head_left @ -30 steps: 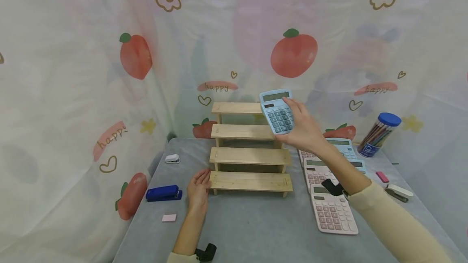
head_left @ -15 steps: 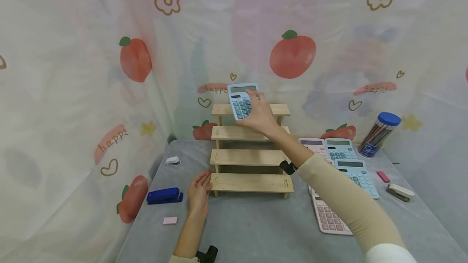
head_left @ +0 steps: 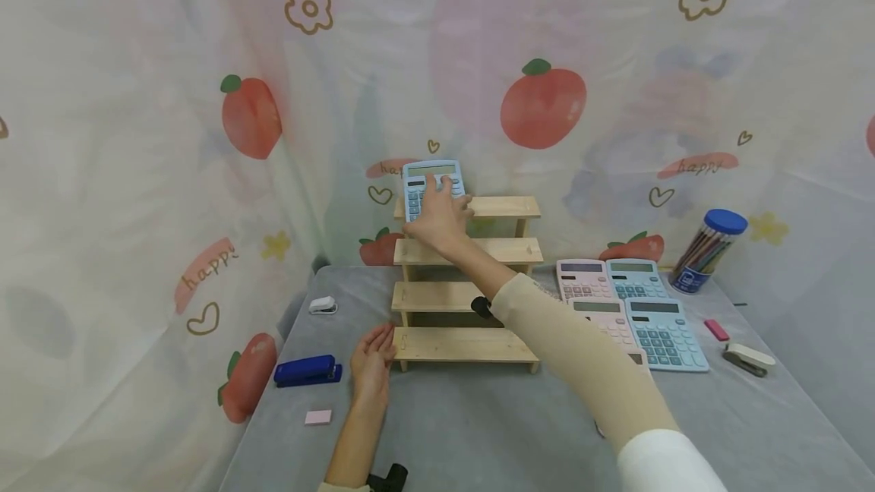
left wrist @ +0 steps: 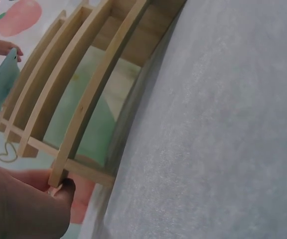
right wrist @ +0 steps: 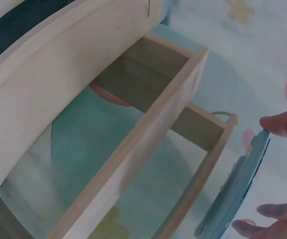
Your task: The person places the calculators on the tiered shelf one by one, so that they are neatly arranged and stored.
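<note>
Right hand (head_left: 437,222) grips the light-blue plastic calculator (head_left: 429,182) upright at the left end of the stepped wooden rack's (head_left: 467,283) top shelf, while the flat, relaxed left hand (head_left: 372,361) braces the rack's bottom-left corner, likely steadying it.

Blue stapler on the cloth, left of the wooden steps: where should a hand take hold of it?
Grip the blue stapler across its long sides, coming from above. It lies flat and lengthwise on the grey cloth, with free space around it, so thumb and fingers can likely close over its narrow width.
</note>
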The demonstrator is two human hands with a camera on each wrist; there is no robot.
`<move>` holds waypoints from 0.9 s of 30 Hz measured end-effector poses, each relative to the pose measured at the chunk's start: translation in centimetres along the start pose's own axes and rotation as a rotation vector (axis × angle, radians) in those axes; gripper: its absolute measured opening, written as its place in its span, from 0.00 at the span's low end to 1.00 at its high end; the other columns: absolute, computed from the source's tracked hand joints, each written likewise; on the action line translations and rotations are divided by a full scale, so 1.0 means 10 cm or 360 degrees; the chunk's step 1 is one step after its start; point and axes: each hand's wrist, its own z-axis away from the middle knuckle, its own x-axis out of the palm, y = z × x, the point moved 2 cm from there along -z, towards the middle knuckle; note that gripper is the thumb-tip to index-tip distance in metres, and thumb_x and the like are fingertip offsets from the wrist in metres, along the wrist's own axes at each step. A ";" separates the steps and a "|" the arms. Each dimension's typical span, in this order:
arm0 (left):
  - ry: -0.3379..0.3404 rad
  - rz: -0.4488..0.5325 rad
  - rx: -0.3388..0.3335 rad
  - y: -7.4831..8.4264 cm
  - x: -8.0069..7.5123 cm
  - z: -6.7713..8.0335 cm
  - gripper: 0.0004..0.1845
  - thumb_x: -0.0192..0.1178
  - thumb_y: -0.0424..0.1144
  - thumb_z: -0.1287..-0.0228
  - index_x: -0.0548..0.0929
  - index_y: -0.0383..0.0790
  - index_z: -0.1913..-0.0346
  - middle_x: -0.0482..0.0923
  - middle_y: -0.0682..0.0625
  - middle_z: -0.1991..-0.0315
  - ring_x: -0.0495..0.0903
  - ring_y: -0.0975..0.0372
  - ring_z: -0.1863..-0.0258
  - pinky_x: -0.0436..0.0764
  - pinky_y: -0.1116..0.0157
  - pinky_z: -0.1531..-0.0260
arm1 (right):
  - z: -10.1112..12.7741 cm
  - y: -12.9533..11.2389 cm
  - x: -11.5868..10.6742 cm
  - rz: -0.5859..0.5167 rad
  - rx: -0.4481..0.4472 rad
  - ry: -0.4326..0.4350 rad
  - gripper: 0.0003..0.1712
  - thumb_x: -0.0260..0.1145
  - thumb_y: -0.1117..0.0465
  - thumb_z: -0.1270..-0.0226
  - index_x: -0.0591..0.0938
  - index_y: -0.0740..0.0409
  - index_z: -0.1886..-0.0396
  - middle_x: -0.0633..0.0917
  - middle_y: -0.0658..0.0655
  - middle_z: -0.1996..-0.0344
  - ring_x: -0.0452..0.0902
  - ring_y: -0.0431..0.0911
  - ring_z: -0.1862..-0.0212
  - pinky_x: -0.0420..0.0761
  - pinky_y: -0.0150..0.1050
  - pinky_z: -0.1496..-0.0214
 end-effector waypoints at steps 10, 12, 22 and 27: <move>0.0002 -0.0003 0.0005 -0.01 0.00 -0.01 0.29 0.49 0.13 0.33 0.65 0.23 0.29 0.69 0.29 0.28 0.70 0.45 0.27 0.80 0.69 0.46 | -0.01 0.04 0.24 0.0183 0.0068 0.0016 0.60 0.75 0.40 0.41 0.55 0.56 0.17 0.57 0.72 0.22 0.61 0.85 0.34 0.61 0.74 0.32; 0.0009 -0.0012 -0.0001 0.00 -0.01 0.00 0.29 0.49 0.13 0.33 0.66 0.23 0.29 0.69 0.29 0.28 0.69 0.45 0.27 0.80 0.69 0.46 | 0.01 0.06 0.25 0.0209 0.0053 0.0028 0.62 0.75 0.38 0.41 0.54 0.57 0.17 0.56 0.73 0.22 0.60 0.85 0.33 0.61 0.74 0.32; 0.0009 0.0000 0.0023 0.01 0.00 0.01 0.29 0.48 0.12 0.34 0.65 0.22 0.29 0.68 0.27 0.28 0.68 0.44 0.26 0.79 0.68 0.42 | 0.31 0.40 -0.06 0.0006 -0.0037 0.0130 0.62 0.77 0.34 0.43 0.59 0.57 0.18 0.56 0.68 0.20 0.48 0.72 0.21 0.57 0.71 0.28; -0.0009 0.0009 0.0013 0.01 0.02 0.02 0.29 0.47 0.12 0.33 0.64 0.22 0.29 0.67 0.27 0.27 0.67 0.44 0.26 0.78 0.67 0.41 | 0.55 0.62 -0.30 -0.0060 -0.0081 0.0167 0.58 0.76 0.36 0.40 0.61 0.57 0.20 0.59 0.67 0.21 0.51 0.68 0.22 0.59 0.70 0.28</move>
